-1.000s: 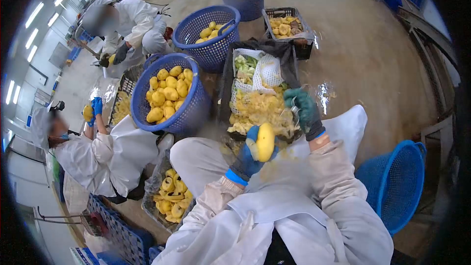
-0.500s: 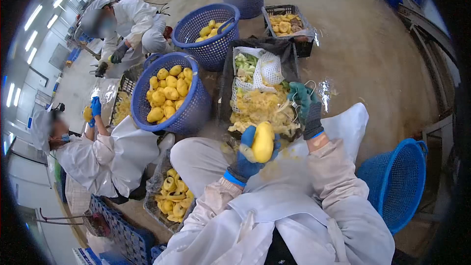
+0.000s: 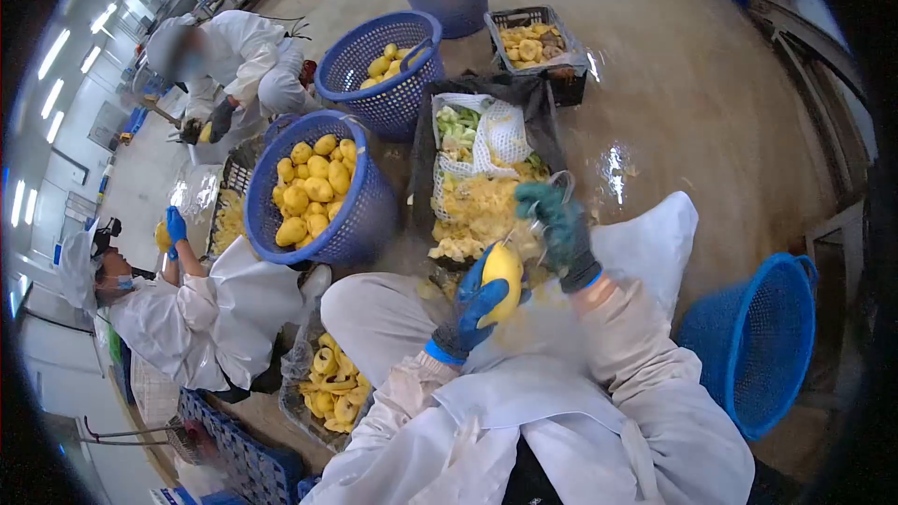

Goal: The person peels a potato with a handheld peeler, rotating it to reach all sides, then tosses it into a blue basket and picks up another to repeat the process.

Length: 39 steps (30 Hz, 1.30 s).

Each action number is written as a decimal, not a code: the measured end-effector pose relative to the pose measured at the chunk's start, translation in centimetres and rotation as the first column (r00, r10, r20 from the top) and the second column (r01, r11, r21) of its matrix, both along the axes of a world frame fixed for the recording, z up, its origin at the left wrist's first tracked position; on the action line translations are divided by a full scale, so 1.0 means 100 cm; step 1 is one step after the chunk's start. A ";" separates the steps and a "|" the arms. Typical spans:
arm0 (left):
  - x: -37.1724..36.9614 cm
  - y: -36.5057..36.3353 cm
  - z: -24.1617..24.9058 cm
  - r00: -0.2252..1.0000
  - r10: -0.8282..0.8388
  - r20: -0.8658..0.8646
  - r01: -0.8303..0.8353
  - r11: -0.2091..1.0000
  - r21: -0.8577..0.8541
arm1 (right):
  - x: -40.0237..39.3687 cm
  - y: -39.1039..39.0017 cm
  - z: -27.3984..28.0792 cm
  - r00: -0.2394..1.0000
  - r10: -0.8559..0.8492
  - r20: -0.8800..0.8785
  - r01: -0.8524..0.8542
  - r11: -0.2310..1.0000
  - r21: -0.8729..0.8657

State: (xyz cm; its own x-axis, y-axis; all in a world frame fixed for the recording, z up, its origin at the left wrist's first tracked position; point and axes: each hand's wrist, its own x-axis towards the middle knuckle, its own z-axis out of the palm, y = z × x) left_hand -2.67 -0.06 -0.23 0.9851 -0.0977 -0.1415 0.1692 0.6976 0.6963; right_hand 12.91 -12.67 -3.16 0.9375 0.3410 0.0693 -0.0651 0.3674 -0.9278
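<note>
My left hand, in a blue and dark glove, is closed round a smooth yellow potato, held upright above my lap. Just right of it, my right hand in a green and dark glove grips a peeler with a thin metal wire frame. Its lower end comes close to the potato's upper part. Beyond both hands lies a black-lined crate with yellow peelings, green scraps and white foam netting.
Left of the crate, a blue basket holds yellow potatoes; more blue baskets stand behind. A blue basket is at my right. A crate of yellow pieces sits by my left knee. Two co-workers in white work at left.
My right hand with the peeler has moved down and left, nearer the potato. In my left hand the potato has turned and tilted slightly. The view has shifted a little.
</note>
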 end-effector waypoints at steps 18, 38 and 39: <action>0.009 -0.003 -0.006 0.994 0.062 0.093 -0.090 0.940 0.328 | -0.025 0.000 0.029 0.982 0.191 0.012 -0.191 0.982 -0.003; 0.005 0.003 -0.012 0.995 -0.097 -0.038 0.090 0.982 -0.167 | 0.014 -0.020 -0.026 0.977 0.039 -0.208 0.036 0.938 0.344; 0.005 -0.001 -0.001 0.996 -0.057 -0.065 0.045 0.984 -0.174 | 0.028 -0.023 -0.032 0.976 0.063 -0.208 0.060 0.842 0.536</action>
State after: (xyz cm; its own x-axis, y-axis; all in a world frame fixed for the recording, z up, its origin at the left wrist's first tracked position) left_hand -2.17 -0.12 -0.36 0.9665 -0.1768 -0.1860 0.2516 0.7954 0.5514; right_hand 15.72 -14.95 -6.39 0.9499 0.3094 0.0441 -0.2358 0.8022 -0.5484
